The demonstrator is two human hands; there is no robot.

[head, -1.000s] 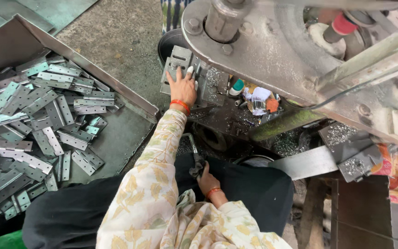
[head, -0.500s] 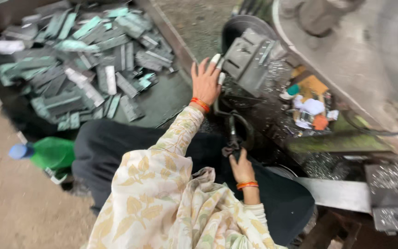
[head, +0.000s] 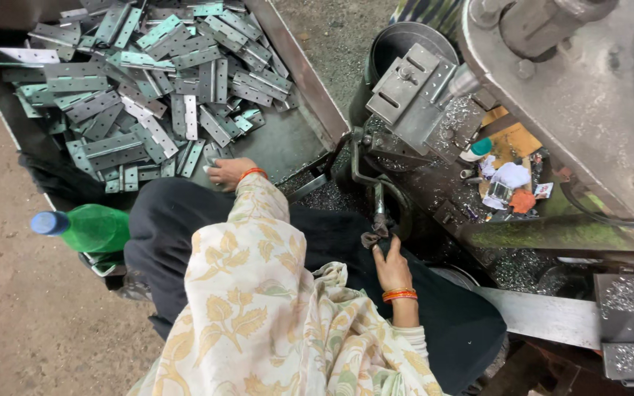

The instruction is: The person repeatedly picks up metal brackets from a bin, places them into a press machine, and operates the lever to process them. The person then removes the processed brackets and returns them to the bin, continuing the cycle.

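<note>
My left hand (head: 227, 172) reaches into a grey metal tray (head: 299, 70) and rests on its floor at the near edge of a heap of several flat metal hinges (head: 148, 88). The fingers touch the nearest hinges; whether they grip one is hidden. My right hand (head: 389, 262) is closed around the cloth-wrapped end of a dark lever handle (head: 377, 220) that rises toward the machine. Above it sits a grey slotted fixture block (head: 409, 92) on the machine (head: 574, 95). Both wrists wear orange bangles.
A green plastic bottle (head: 89, 227) with a blue cap lies by my left knee. Metal shavings, a small bottle and scraps of cloth and paper (head: 508, 183) litter the machine bed. A steel plate (head: 544, 315) juts out at the right. Bare concrete floor lies on the left.
My left hand has left the fixture block on the machine and swung back left into the hinge tray. My right hand has stayed on the lever. The view has turned toward the tray.
</note>
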